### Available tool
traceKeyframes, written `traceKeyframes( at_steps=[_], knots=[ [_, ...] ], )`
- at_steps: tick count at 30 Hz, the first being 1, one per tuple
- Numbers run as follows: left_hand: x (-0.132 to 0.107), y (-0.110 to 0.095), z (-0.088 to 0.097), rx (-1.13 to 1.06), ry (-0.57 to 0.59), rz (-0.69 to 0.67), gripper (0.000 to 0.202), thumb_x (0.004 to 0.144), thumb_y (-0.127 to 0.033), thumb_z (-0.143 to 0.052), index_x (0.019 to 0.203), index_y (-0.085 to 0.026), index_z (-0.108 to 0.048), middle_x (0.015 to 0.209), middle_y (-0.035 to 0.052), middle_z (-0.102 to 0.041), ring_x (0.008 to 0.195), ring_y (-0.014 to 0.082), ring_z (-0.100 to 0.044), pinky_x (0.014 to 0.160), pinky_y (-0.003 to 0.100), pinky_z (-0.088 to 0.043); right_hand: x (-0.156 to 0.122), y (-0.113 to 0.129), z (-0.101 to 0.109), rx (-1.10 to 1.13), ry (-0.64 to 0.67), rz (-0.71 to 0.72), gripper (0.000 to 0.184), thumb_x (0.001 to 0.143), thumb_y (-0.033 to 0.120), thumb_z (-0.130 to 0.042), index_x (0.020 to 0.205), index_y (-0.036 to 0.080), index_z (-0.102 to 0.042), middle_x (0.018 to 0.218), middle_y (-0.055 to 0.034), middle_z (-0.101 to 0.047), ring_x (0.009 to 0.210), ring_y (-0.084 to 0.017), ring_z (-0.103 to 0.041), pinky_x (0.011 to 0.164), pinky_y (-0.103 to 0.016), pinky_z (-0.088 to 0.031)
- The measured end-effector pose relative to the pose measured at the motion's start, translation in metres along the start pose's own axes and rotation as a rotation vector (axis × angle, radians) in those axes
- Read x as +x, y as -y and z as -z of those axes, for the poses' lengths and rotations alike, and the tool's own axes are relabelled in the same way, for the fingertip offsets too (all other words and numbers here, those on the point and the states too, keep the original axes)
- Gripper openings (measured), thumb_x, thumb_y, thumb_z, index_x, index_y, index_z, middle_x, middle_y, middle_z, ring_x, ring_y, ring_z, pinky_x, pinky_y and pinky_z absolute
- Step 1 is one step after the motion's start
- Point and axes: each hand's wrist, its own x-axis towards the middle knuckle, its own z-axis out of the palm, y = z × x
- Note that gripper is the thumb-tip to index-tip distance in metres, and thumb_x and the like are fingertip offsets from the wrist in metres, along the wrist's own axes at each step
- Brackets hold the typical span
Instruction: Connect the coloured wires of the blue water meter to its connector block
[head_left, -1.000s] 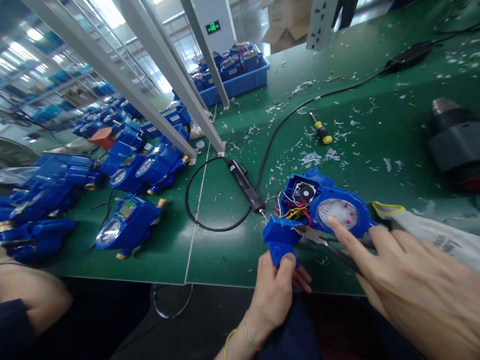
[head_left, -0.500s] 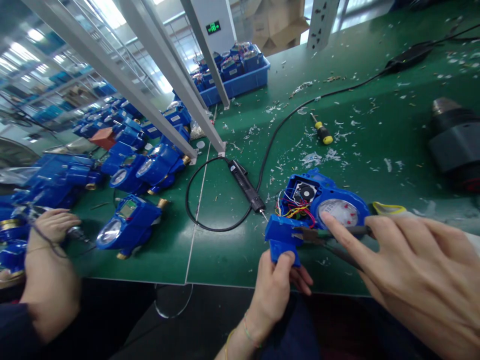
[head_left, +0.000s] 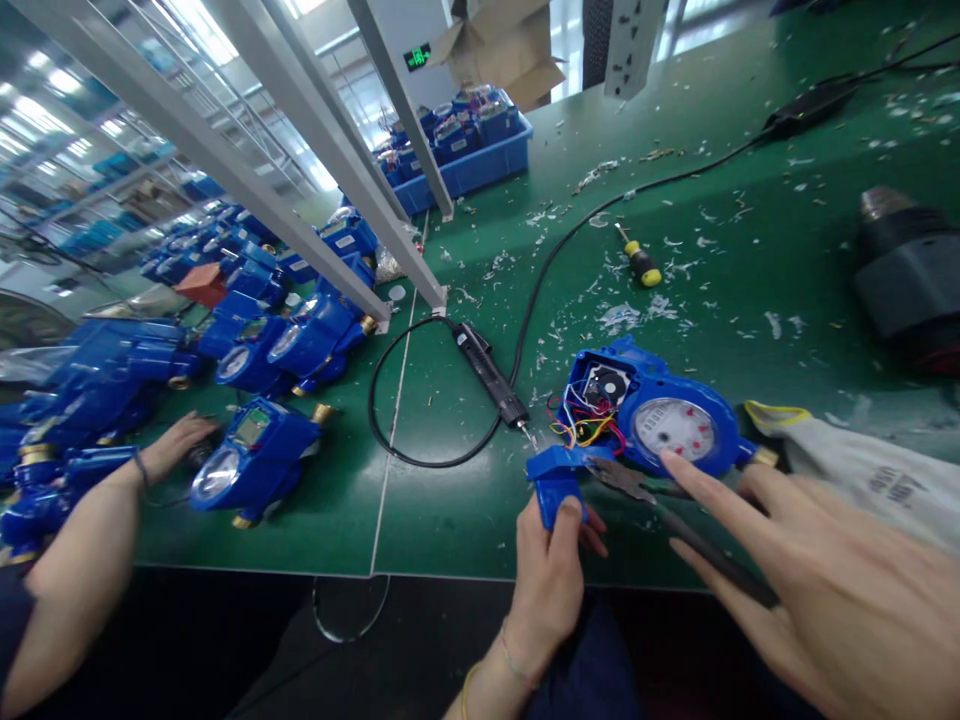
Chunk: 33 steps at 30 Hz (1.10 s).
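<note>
Pinched between the thumb and fingers of my left hand point(head_left: 551, 565) is a blue plastic cover piece point(head_left: 556, 488) at the bench's front edge. My right hand point(head_left: 840, 570) holds pliers point(head_left: 628, 480) with dark handles, which stand spread. The pliers' worn jaws are at the right edge of the cover piece; I cannot tell whether they bite on it. Right behind lies a blue water meter point(head_left: 724, 430) with its electronics box open and coloured wires point(head_left: 592, 425) spilling out. My right index fingertip is at the rim of its round dial point(head_left: 671, 425).
An electric screwdriver point(head_left: 491, 375) with a looped cable lies left of the meter. Beyond are a small yellow-black screwdriver point(head_left: 641, 262), scraps and a heat gun point(head_left: 907, 280). A glove point(head_left: 862, 470) lies right. A co-worker's hand point(head_left: 180, 445) is beside another meter point(head_left: 255, 455).
The pliers' handles have spread apart and the lower one has swung down; the cover piece has tilted slightly. The co-worker's hand has moved forward and right, towards the meter near it.
</note>
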Motion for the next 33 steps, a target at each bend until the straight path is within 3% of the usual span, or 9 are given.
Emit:
traceKeyframes(
  at_steps=[5,10,14,24,28,33],
  knots=[
    [0.0,0.008,0.0,0.105,-0.085,-0.06,0.043,0.099,-0.042,-0.037,0.08,-0.012,-0.06,0.071,0.0061,-0.062,0.064,0.0134,-0.058,0.068,0.026,-0.045,-0.001,0.016,0.0,0.013,-0.06,0.001,0.056,0.089,0.052,-0.04,0.139,0.027,-0.048,0.094,-0.0034,-0.054,0.072,-0.004,-0.043,0.063,-0.018,-0.028],
    [0.003,0.015,0.001,0.181,-0.134,-0.082,0.043,0.101,-0.043,-0.035,0.084,-0.013,-0.061,0.074,0.0058,-0.062,0.069,0.0142,-0.059,0.073,0.026,-0.044,-0.012,0.025,-0.005,0.028,-0.03,-0.032,0.06,0.088,0.055,-0.043,0.139,0.024,-0.048,0.095,-0.0033,-0.054,0.076,-0.004,-0.046,0.063,-0.017,-0.033],
    [0.005,0.016,0.003,0.226,-0.12,-0.122,0.043,0.101,-0.041,-0.034,0.082,-0.014,-0.061,0.072,0.0046,-0.061,0.069,0.0135,-0.058,0.073,0.025,-0.043,-0.014,0.031,-0.008,0.027,-0.023,-0.061,0.054,0.088,0.052,-0.044,0.133,0.023,-0.054,0.095,-0.0028,-0.055,0.072,-0.004,-0.046,0.061,-0.017,-0.032],
    [0.013,0.031,0.007,0.274,-0.11,-0.239,0.047,0.1,-0.044,-0.034,0.076,-0.013,-0.061,0.069,0.0059,-0.061,0.065,0.014,-0.057,0.068,0.026,-0.042,-0.002,0.034,-0.006,0.093,-0.065,-0.051,0.047,0.09,0.046,-0.04,0.123,0.019,-0.06,0.087,-0.0028,-0.056,0.066,-0.006,-0.053,0.055,-0.021,-0.046],
    [0.014,0.039,0.012,0.32,-0.067,-0.2,0.051,0.098,-0.05,-0.034,0.074,-0.013,-0.059,0.07,0.0077,-0.058,0.066,0.0154,-0.054,0.069,0.028,-0.041,-0.002,0.035,-0.007,0.129,-0.049,0.001,0.048,0.089,0.04,-0.041,0.129,0.016,-0.055,0.086,-0.0034,-0.055,0.066,-0.006,-0.055,0.055,-0.02,-0.047],
    [0.014,0.045,0.021,0.348,-0.102,-0.144,0.054,0.093,-0.059,-0.039,0.08,-0.011,-0.059,0.075,0.0107,-0.057,0.069,0.0173,-0.052,0.069,0.03,-0.041,0.0,0.035,-0.009,0.176,-0.063,0.059,0.041,0.09,0.029,-0.04,0.127,0.013,-0.052,0.079,-0.0017,-0.054,0.058,-0.005,-0.052,0.049,-0.018,-0.041]
  ],
)
